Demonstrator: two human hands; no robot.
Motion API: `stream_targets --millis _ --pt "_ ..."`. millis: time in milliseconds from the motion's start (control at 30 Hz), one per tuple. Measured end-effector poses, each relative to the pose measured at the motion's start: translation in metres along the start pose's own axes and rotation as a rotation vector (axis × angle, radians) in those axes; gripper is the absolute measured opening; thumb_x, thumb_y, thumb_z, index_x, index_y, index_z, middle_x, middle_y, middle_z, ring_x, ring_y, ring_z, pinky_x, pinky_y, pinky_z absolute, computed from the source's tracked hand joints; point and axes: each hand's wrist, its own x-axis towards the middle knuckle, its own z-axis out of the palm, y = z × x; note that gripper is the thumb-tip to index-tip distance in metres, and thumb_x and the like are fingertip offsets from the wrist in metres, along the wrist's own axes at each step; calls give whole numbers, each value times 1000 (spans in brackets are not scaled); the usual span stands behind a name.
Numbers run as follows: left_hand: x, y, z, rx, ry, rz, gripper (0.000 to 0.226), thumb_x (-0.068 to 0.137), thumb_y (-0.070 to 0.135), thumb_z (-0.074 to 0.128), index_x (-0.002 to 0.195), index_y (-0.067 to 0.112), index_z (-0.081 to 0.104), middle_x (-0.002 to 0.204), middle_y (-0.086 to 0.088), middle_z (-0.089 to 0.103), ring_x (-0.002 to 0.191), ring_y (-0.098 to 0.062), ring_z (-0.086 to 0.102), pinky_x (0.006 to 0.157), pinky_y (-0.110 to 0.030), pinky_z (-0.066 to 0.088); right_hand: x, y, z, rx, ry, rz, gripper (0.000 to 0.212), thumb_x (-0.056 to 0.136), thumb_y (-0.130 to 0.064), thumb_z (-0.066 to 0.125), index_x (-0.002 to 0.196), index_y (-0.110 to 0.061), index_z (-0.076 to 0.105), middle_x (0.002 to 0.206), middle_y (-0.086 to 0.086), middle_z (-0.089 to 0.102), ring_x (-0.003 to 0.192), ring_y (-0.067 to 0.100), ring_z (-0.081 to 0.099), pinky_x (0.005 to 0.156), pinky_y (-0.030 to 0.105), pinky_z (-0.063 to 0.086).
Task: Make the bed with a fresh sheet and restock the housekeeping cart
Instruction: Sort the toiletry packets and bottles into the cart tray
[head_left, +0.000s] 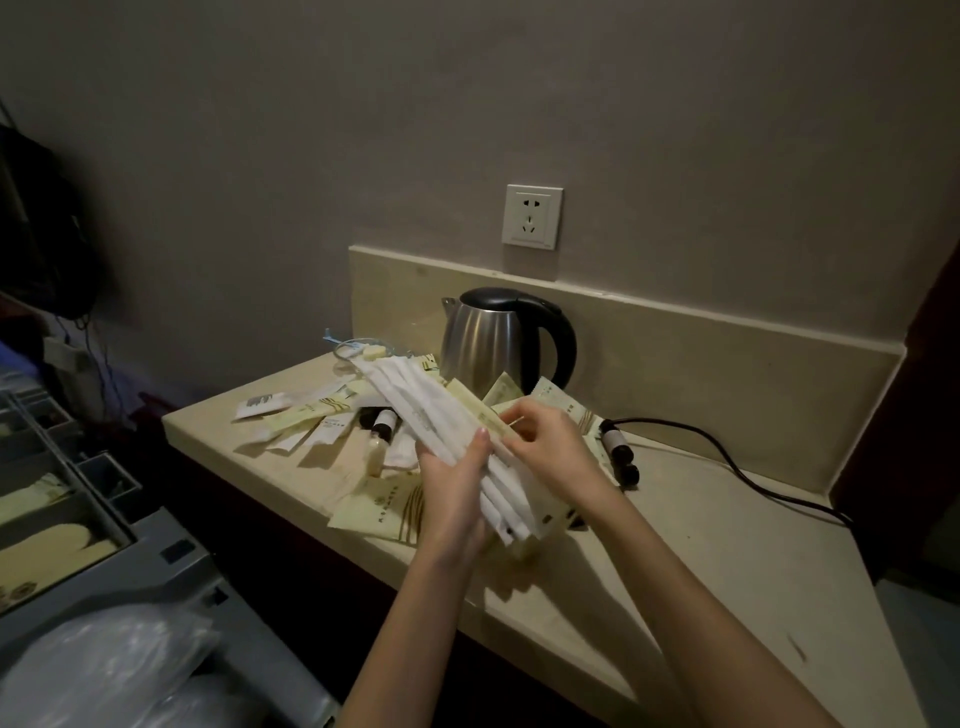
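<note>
Above the counter (701, 545), the left hand (457, 499) grips a fanned bundle of white packets (441, 421) — thumb over the top — while the right hand (545, 447) pinches one cream packet (480, 410) at the bundle's edge. More packets and small bottles (382, 428) lie scattered beside a kettle (498, 338) (cart (156, 561) at left).

Packet print (390, 506) too small; cart (156, 566) cut off left; cord (779, 491) end hidden.
</note>
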Motion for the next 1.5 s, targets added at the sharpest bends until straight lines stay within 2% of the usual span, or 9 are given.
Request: stream_targets --millis 167,300,400,600,700,800,933,1233,1500 --pt "11 3 -11 18 76 -2 53 87 11 66 131 7 38 115 -19 63 94 -30 68 75 -43 59 -3 6 -12 25 -201 26 21 95 -19 54 110 -19 68 111 -7 60 100 6 56 82 19 48" --pt "16 18 -31 91 110 -23 42 88 7 63 123 7 39 107 -17 62 90 -32 67 76 -47 58 1 32 -29 -255 -252 58 18 83 -26 70 99 -32 66 115 -11 51 106 6 48 97 28 42" --pt "17 23 -47 134 104 -49 47 87 8 64 127 4 41 112 -19 63 89 -31 68 64 -40 60 5 52 -31 -442 -392 116 27 78 -29 75 103 -33 64 118 -9 51 111 10 46 101 32 40" --pt "2 17 -55 180 91 -82 26 87 5 64 111 0 56 98 -18 68 84 -29 69 64 -39 58 11 53 -27 -505 -363 130 37 76 -30 76 108 -26 59 110 -8 50 104 12 47 88 26 43" --pt "-1 18 -53 169 98 -85 14 86 4 65 99 4 60 89 -15 69 77 -25 68 59 -34 59 14 46 -35 -472 -298 89 19 81 -22 72 99 -24 64 96 -11 54 94 10 51 67 16 38" --pt "-1 17 -49 115 113 -83 9 85 3 65 93 2 61 84 -14 69 72 -24 69 58 -32 58 13 35 -46 -330 -198 94 12 84 -19 69 93 -27 66 89 -14 61 88 7 59 69 19 46" --pt "-4 15 -43 -32 57 -122 17 85 2 65 101 -5 63 86 -19 73 77 -29 72 65 -36 58 6 6 -33 -159 -90 54 18 86 -18 67 104 -19 69 90 -11 66 86 -1 61 75 19 51" --pt "-8 37 -82 -58 30 -7 29 90 5 60 117 -5 57 100 -21 71 88 -28 71 72 -36 60 -3 -39 45 53 -236 0 14 91 -24 61 97 -22 74 88 -11 69 84 7 63 73 24 53" --pt "-6 50 -147 33 231 -15 42 88 0 61 127 -3 43 109 -19 63 90 -28 64 87 -43 51 11 -21 95 -441 -417 57 51 78 -29 75 126 -19 58 121 -1 59 102 13 54 86 28 46"
